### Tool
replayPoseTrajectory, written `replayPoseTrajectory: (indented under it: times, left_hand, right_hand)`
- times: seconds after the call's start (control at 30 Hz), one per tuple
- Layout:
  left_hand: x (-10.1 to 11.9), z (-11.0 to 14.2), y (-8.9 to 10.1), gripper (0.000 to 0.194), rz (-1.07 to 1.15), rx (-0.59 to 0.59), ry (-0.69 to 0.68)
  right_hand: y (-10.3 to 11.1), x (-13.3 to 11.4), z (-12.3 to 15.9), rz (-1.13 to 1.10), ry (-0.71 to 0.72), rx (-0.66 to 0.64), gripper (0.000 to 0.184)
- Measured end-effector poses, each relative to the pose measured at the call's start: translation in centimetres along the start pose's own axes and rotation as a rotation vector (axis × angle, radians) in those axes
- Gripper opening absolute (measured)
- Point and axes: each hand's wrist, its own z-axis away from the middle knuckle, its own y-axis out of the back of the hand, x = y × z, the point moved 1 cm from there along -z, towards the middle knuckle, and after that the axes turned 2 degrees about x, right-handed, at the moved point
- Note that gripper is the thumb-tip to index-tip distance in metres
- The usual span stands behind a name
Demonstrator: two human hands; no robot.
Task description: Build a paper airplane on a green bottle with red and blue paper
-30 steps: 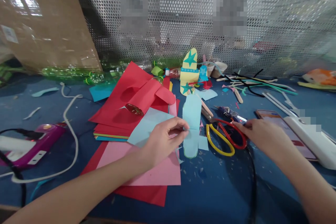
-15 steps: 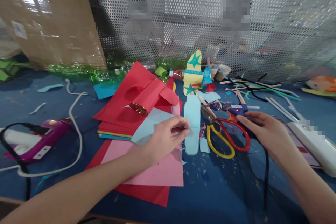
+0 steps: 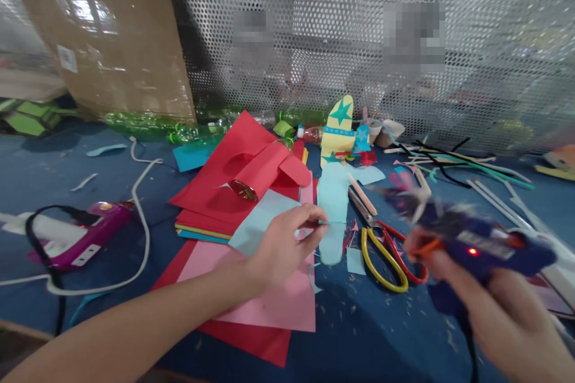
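Observation:
My left hand (image 3: 287, 242) pinches the edge of a long light-blue paper piece (image 3: 332, 197) with rounded ends, near a crease across it. On the right, my right hand (image 3: 489, 299) grips a dark blue hot glue gun (image 3: 494, 248) with an orange trigger and a lit red light; its nozzle end is blurred by motion and points left. Between the hands lie scissors (image 3: 386, 257) with yellow and red handles. A red paper-covered bottle (image 3: 260, 170) with paper fins rests on a stack of red paper (image 3: 202, 191). Under my left forearm is a pink sheet (image 3: 287, 305).
A yellow paper piece with green stars (image 3: 336, 137) stands at the back. Plastic bottles (image 3: 139, 122) line the perforated metal panel (image 3: 305, 24), beside a cardboard sheet (image 3: 121, 30). A purple power strip (image 3: 90, 233) with a white cable lies left; pipe cleaners (image 3: 476, 164) lie back right.
My right hand has picked up the glue gun from beside the scissors and moved it right and toward me. My left hand keeps its pinch on the light-blue paper.

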Motion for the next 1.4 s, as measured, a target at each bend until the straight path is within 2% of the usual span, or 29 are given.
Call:
replayPoseTrajectory:
  times: [0.07,0.2,0.3,0.4,0.57,0.73,0.97,1.2,1.4]
  left_hand:
    - [0.1,0.2,0.0,0.004,-0.051,0.037,-0.064]
    - [0.2,0.5,0.0,0.007,-0.117,0.111,-0.188]
    - [0.2,0.4,0.1,0.012,-0.177,0.112,-0.275]
    - [0.2,0.3,0.2,0.013,-0.235,0.111,-0.329]
    - [0.1,0.3,0.2,0.012,-0.288,0.111,-0.315]
    - [0.1,0.3,0.2,0.014,-0.320,0.096,-0.327]
    - [0.1,0.2,0.1,0.012,-0.343,0.126,-0.366]
    - [-0.2,0.1,0.1,0.011,-0.374,0.145,-0.382]
    - [-0.3,0.1,0.0,0.013,-0.346,0.129,-0.385]
  right_hand:
    - [-0.7,0.2,1.7,0.127,0.101,-0.144,0.022]
    - [-1.8,0.7,3.2,0.204,0.266,-0.138,0.027]
    - [-2.5,0.3,3.1,0.174,0.300,-0.170,0.027]
    - [-2.7,-0.5,2.9,0.162,0.342,-0.171,0.020]
    - [-2.4,-0.5,3.0,0.186,0.378,-0.183,0.021]
    - [-2.4,-0.2,3.1,0.187,0.375,-0.262,0.026]
    - [-3.0,-0.8,3.2,0.300,0.464,-0.117,0.016]
    - [-2.7,-0.5,3.2,0.419,0.579,-0.092,0.019]
    - [-3.2,-0.5,3.2,0.381,0.514,-0.089,0.020]
